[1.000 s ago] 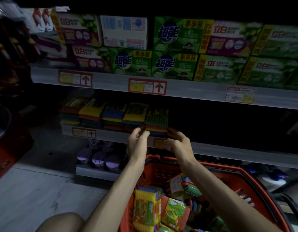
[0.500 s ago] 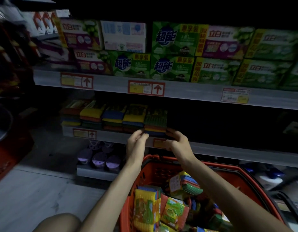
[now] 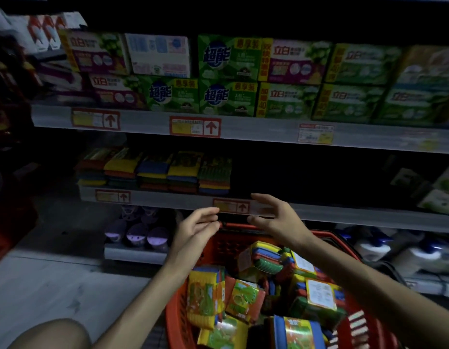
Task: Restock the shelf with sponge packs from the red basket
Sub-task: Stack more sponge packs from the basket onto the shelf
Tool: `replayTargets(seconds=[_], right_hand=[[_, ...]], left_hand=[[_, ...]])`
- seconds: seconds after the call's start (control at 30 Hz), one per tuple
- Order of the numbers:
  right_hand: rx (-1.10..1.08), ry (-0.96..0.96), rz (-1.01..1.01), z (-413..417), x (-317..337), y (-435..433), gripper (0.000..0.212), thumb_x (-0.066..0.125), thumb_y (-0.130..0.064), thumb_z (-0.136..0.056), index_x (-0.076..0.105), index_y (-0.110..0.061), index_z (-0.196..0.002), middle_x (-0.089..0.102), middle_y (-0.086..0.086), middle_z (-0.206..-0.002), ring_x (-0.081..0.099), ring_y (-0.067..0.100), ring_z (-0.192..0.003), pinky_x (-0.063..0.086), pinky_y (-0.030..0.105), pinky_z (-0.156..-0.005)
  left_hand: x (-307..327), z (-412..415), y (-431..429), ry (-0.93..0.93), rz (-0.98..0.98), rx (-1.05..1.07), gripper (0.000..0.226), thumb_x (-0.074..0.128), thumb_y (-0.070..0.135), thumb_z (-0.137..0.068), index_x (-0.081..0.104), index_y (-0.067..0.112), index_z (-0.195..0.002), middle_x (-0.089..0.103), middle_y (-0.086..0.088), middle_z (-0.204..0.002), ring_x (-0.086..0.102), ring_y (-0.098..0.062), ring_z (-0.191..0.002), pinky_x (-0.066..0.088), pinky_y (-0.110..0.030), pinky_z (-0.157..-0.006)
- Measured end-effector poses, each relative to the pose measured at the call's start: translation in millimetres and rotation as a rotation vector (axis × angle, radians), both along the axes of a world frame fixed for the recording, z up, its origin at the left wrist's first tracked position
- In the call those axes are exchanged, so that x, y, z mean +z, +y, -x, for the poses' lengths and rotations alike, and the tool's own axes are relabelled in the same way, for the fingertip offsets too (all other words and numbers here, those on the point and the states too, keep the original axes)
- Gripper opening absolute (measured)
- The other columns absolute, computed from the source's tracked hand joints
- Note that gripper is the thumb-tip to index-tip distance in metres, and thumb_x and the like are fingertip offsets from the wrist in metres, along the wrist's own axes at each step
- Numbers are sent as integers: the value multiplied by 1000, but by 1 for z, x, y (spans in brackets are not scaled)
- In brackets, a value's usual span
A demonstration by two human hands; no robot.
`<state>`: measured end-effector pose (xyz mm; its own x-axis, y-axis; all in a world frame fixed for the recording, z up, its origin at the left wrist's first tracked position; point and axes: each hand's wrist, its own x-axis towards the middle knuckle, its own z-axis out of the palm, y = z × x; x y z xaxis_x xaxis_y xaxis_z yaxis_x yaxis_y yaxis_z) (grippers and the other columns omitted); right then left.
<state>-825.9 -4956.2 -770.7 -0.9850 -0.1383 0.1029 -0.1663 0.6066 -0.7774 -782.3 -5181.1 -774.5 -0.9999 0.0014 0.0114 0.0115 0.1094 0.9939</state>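
Observation:
A red basket [image 3: 176, 318] in front of me holds several colourful sponge packs [image 3: 253, 295]. On the middle shelf [image 3: 168, 199] stands a row of stacked sponge packs [image 3: 214, 176]. My left hand [image 3: 195, 229] and my right hand [image 3: 276, 217] hover empty above the basket's far rim, just below the shelf edge. Both have relaxed, spread fingers and face each other. To the right of the row the shelf is dark.
The upper shelf [image 3: 243, 128] carries green and purple soap boxes [image 3: 228, 59]. Purple round items [image 3: 136, 235] sit on the bottom shelf at left, white bottles [image 3: 415, 255] at right. Pale packages [image 3: 442, 192] lie at the far right of the middle shelf. Grey floor [image 3: 49, 285] lies at left.
Both hands have let go of the rightmost sponge stack and drawn back from the shelf, down toward the basket. The stack stays on the shelf.

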Motion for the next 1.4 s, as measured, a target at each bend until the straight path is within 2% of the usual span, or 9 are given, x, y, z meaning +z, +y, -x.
replayTargets(seconds=[0.13,0.27,0.37,0.5,0.67,0.93,1.1,1.3,1.4], right_hand=[[58,2,-129,-29,15,33,65,74,-31,-92,45,-29,-150,47,-7,-149,47,10,-133,47,29,-105],[140,0,-269,-52,21,63,67,74,-34,-92,43,-29,-152,44,-6,-149,45,11,-135,42,22,-104],[209,-22,-361,-65,23,89,70,73,-36,-93,40,-29,-154,41,-5,-151,45,13,-137,44,25,-108],[260,-95,-415,-72,14,126,66,70,-41,-92,43,-31,-151,46,-4,-148,50,15,-133,46,32,-107],[318,-184,-723,-83,-8,157,76,71,-37,-92,33,-25,-157,47,6,-146,52,27,-130,45,34,-102],[449,-236,-1005,-92,-35,170,65,68,-37,-94,39,-19,-150,50,12,-141,54,35,-125,53,43,-94],[467,-280,-1044,-81,-52,157,98,73,-48,-89,12,-23,-162,27,16,-162,40,38,-141,47,45,-103],[353,-280,-1028,-76,-78,152,88,67,-63,-85,32,-15,-151,40,12,-145,45,33,-132,46,46,-103],[334,-305,-999,-78,-86,155,86,62,-69,-84,37,-13,-145,42,9,-140,46,30,-132,44,44,-107]], left_hand=[[5,-25,18,120,206,-110,32,66,20,-98,65,35,-126,65,15,-122,61,1,-114,51,-21,-89],[7,-44,38,337,508,-156,36,66,28,-96,62,38,-130,56,28,-125,52,6,-124,42,-10,-97],[1,-55,58,332,602,-215,36,66,27,-97,60,37,-132,53,31,-127,47,12,-124,34,-3,-99],[-17,-66,72,207,695,-307,38,64,30,-98,56,43,-133,50,33,-130,46,12,-125,40,-16,-104],[-22,-72,95,95,976,-501,46,55,40,-102,45,39,-147,45,22,-141,44,-1,-133,43,-27,-106],[-23,-56,128,154,1449,-644,59,49,41,-102,32,30,-157,43,5,-145,44,-20,-133,37,-38,-108],[-39,-35,134,330,1679,-637,63,55,40,-99,32,23,-155,43,-6,-146,44,-28,-133,38,-43,-105],[-74,-1,137,455,1740,-602,78,60,42,-96,21,18,-160,30,-18,-161,33,-35,-145,36,-44,-110],[-89,6,137,399,1690,-567,88,61,43,-97,9,18,-163,20,-16,-166,21,-34,-152,32,-44,-116]])
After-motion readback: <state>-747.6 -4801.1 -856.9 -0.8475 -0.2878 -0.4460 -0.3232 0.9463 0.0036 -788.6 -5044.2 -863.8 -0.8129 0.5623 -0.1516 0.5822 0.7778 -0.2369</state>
